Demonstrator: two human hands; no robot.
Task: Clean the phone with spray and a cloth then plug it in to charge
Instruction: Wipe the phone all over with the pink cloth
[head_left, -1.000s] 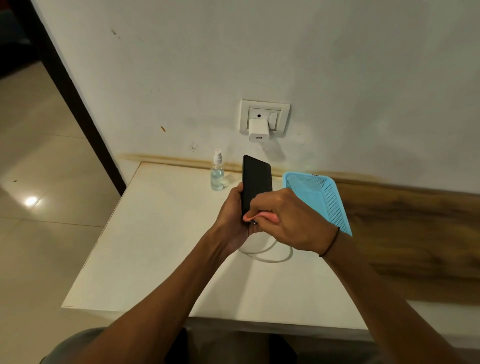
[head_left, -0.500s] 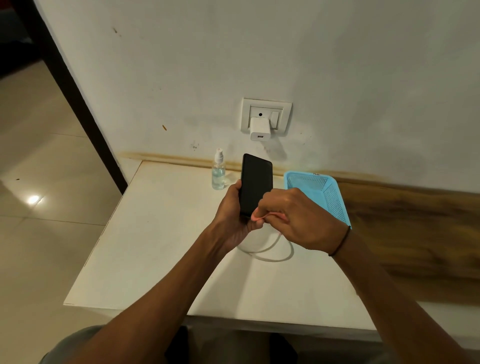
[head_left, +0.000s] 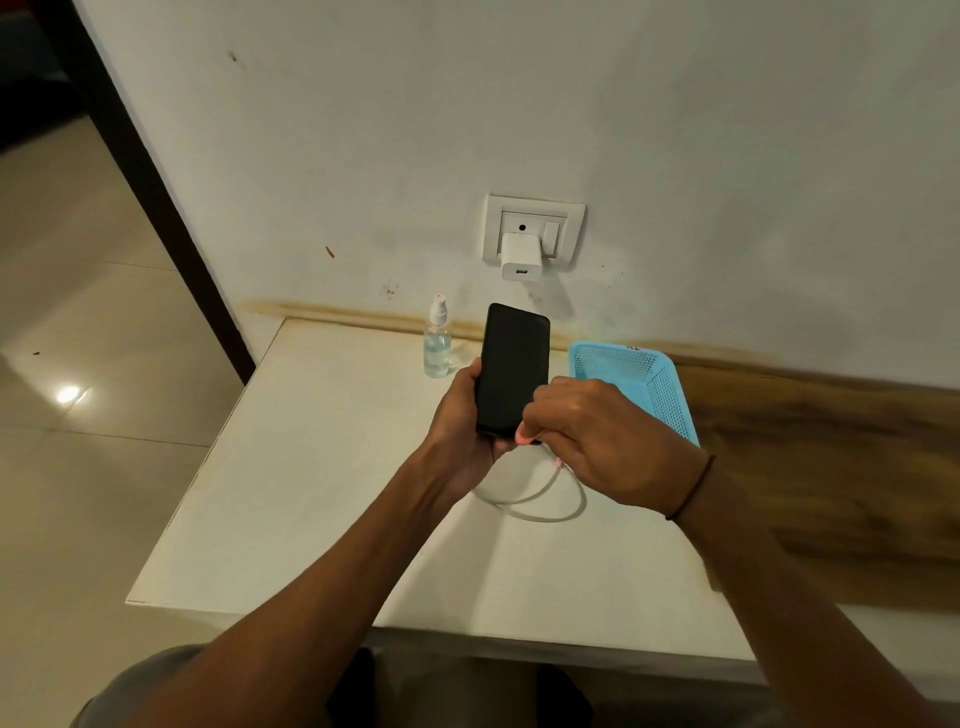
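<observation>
A black phone (head_left: 513, 364) stands upright above the white table (head_left: 322, 467), its dark screen facing me. My left hand (head_left: 462, 426) grips its lower left edge. My right hand (head_left: 597, 441) pinches the pink-tipped plug of a white cable (head_left: 540, 499) against the phone's bottom edge; whether the plug is seated is hidden by my fingers. The cable loops on the table below my hands. A white charger (head_left: 521, 257) sits in the wall socket (head_left: 569, 228), its USB port empty. A small clear spray bottle (head_left: 437, 343) stands by the wall, left of the phone.
A light blue perforated basket (head_left: 644, 384) rests on the table right of the phone, partly behind my right hand. A wooden surface (head_left: 831, 467) adjoins the table on the right. Tiled floor (head_left: 78, 364) lies to the left, beyond a dark door frame.
The phone and both hands have stayed nearly in place. My right hand has shifted slightly at the phone's bottom edge with the cable plug.
</observation>
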